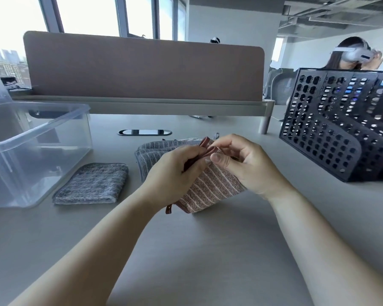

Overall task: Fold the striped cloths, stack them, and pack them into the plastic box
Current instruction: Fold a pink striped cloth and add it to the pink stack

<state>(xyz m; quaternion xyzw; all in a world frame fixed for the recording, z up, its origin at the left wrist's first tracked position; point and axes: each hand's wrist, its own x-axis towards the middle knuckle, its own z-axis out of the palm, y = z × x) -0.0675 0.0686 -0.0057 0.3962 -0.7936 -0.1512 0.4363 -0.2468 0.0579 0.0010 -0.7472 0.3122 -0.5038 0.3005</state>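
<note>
A red-and-white striped cloth is held folded just above the table in the middle of the view. My left hand grips its left side and upper corners. My right hand pinches the same brown-edged corners from the right. Behind it lies a grey striped cloth, partly hidden by my hands. A folded grey cloth rests flat on the table to the left. The clear plastic box stands at the far left, open, with nothing visible inside.
A black perforated file rack stands at the right. A brown desk divider runs across the back, with an oval cable port in front of it. A person wearing a headset sits beyond the rack.
</note>
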